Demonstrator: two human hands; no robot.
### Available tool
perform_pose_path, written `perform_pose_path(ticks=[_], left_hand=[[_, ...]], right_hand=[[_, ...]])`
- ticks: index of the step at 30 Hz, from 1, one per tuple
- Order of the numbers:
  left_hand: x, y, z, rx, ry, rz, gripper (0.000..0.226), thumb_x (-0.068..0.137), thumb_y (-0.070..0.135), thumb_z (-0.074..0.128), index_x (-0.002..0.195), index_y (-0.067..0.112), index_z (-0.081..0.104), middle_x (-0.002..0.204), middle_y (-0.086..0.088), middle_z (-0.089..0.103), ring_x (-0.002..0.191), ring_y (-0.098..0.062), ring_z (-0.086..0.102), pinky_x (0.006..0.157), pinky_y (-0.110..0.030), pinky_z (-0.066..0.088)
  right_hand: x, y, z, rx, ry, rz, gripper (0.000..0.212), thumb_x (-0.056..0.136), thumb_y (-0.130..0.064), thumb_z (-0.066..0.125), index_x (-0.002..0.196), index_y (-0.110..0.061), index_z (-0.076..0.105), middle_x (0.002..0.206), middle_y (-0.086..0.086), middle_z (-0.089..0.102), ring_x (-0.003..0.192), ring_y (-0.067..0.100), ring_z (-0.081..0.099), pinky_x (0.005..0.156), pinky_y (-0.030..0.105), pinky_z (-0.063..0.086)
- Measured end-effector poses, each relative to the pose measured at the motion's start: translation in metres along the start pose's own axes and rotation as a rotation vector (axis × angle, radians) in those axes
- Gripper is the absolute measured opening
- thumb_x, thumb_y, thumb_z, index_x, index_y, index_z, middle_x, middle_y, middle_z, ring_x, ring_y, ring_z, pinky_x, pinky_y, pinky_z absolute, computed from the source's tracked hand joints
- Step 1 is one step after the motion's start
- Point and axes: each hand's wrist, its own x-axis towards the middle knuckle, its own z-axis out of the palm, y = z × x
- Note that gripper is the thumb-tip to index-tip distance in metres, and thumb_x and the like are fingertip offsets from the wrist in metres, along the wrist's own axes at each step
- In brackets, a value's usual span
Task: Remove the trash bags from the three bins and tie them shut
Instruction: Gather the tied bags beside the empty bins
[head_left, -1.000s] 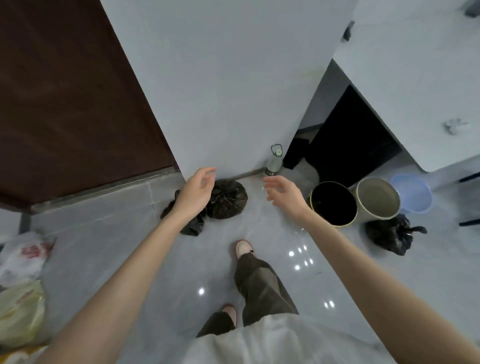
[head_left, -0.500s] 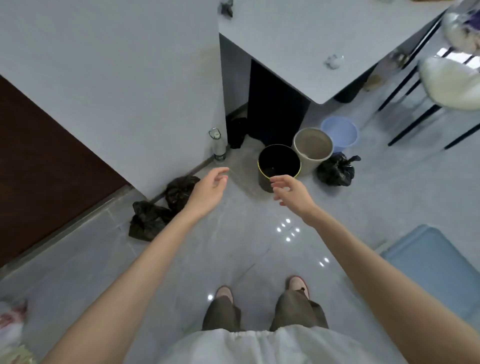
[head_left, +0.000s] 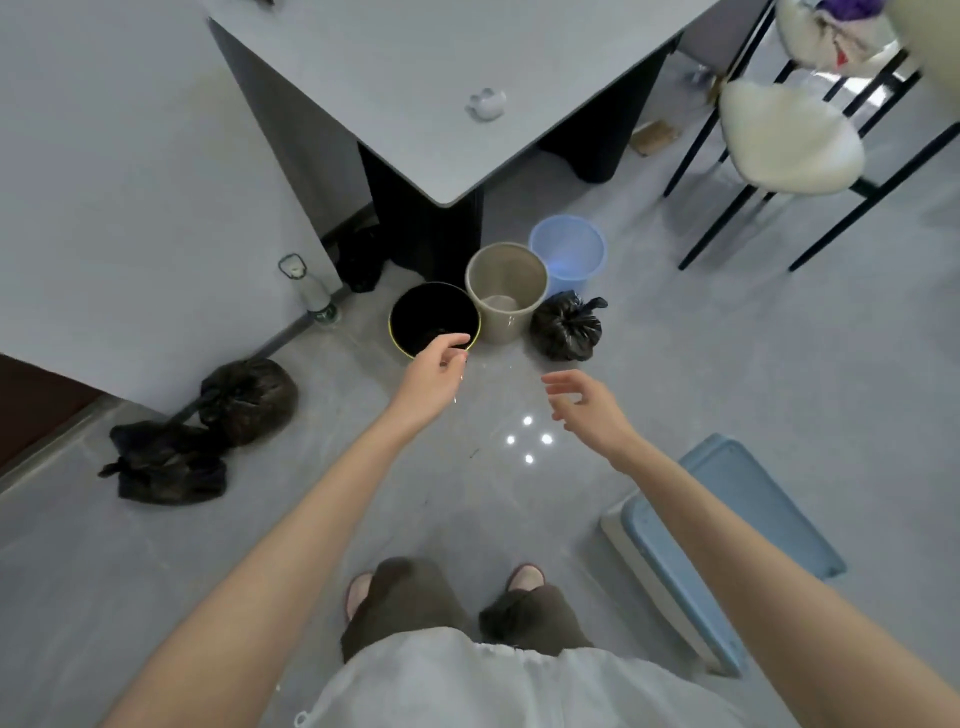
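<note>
Hands both empty, fingers loose: your left hand (head_left: 434, 382) hovers over the near rim of the round black yellow-edged bin (head_left: 415, 314) on the floor (head_left: 727, 374), right hand (head_left: 589, 405) nearby. If a liner remains inside, gather its edge evenly and lift straight.

Grey table (head_left: 415, 78); glossy, perhaps tiled floor (head_left: 727, 364).

Soft, even indoor light. Four lamp reflections glare on the glossy floor (head_left: 527, 439) nearside of the black bin (head_left: 415, 312). Weak shadows; frame edges bend strongly; slight overall softness.
</note>
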Motion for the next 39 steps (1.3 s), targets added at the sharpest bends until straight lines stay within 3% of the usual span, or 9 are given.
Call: perform_pose_path(ticks=[3,7,15,21,25,30,34,36,39], left_hand=[[0.027,0.015,0.038,0.043,-0.037,-0.006,0.033,0.097,0.019,0.043,0.127,0.021,0.053,0.120,-0.002,0.062,0.110,-0.017,0.057,0.091,-0.026,0.042],[0.072,0.030,0.074,0.070,-0.077,-0.029,0.033,0.097,0.017,0.042,0.127,0.019,0.053,0.122,-0.004,0.061,0.112,-0.019,0.058,0.092,-0.028,0.041],[0.203,0.047,0.127,0.142,-0.174,-0.054,0.033,0.098,0.014,0.042,0.129,0.014,0.052,0.125,-0.007,0.060,0.118,-0.018,0.054,0.090,-0.019,0.036],[0.305,0.067,0.153,0.171,-0.187,-0.176,0.033,0.097,0.016,0.041,0.128,0.017,0.052,0.122,-0.002,0.062,0.117,-0.017,0.054,0.100,-0.029,0.040],[0.355,0.071,0.176,0.129,-0.175,-0.269,0.035,0.097,0.009,0.037,0.129,0.012,0.052,0.122,-0.005,0.063,0.113,-0.021,0.056,0.087,-0.025,0.041],[0.396,0.054,0.205,0.085,-0.157,-0.378,0.036,0.096,0.009,0.038,0.128,0.013,0.052,0.120,-0.004,0.063,0.112,-0.021,0.057,0.083,-0.024,0.039],[0.419,0.032,0.231,0.033,-0.070,-0.470,0.032,0.095,0.013,0.041,0.123,0.018,0.055,0.116,-0.004,0.065,0.109,-0.026,0.059,0.092,-0.034,0.044],[0.427,0.022,0.245,0.034,-0.030,-0.509,0.032,0.095,0.016,0.040,0.123,0.020,0.054,0.117,-0.003,0.065,0.107,-0.024,0.060,0.089,-0.033,0.044],[0.435,0.008,0.271,0.027,0.029,-0.567,0.032,0.098,0.020,0.038,0.127,0.023,0.051,0.122,-0.001,0.062,0.106,-0.019,0.058,0.082,-0.027,0.040]], right_hand=[[0.022,0.020,-0.040,0.027,0.021,0.034,0.031,0.094,-0.011,0.046,0.122,-0.018,0.057,0.115,0.000,0.060,0.080,0.017,0.060,0.079,0.033,0.051],[0.064,0.036,-0.077,0.045,0.028,0.077,0.031,0.095,-0.011,0.046,0.123,-0.017,0.056,0.113,-0.001,0.058,0.077,0.013,0.059,0.080,0.035,0.052],[0.190,0.057,-0.127,0.082,0.022,0.208,0.031,0.094,-0.010,0.047,0.122,-0.017,0.057,0.117,-0.001,0.056,0.100,0.019,0.055,0.096,0.041,0.049],[0.280,0.060,-0.167,0.103,0.006,0.318,0.030,0.093,-0.009,0.047,0.120,-0.017,0.058,0.111,-0.003,0.056,0.095,0.020,0.054,0.091,0.042,0.048],[0.338,0.066,-0.188,0.056,0.007,0.340,0.029,0.092,-0.010,0.048,0.116,-0.017,0.061,0.106,-0.003,0.058,0.094,0.017,0.055,0.092,0.043,0.047],[0.405,0.081,-0.194,0.006,-0.019,0.364,0.028,0.092,-0.010,0.047,0.114,-0.017,0.062,0.110,0.000,0.061,0.090,0.018,0.056,0.088,0.041,0.051],[0.453,0.098,-0.195,-0.091,-0.106,0.348,0.031,0.092,-0.010,0.046,0.119,-0.017,0.059,0.120,0.000,0.060,0.090,0.017,0.053,0.073,0.026,0.043],[0.473,0.109,-0.198,-0.158,-0.163,0.329,0.033,0.093,-0.008,0.046,0.122,-0.014,0.058,0.122,0.002,0.059,0.094,0.018,0.053,0.074,0.019,0.037],[0.500,0.128,-0.203,-0.257,-0.261,0.276,0.034,0.093,-0.007,0.046,0.125,-0.012,0.057,0.127,0.006,0.058,0.106,0.022,0.055,0.082,0.022,0.039]])
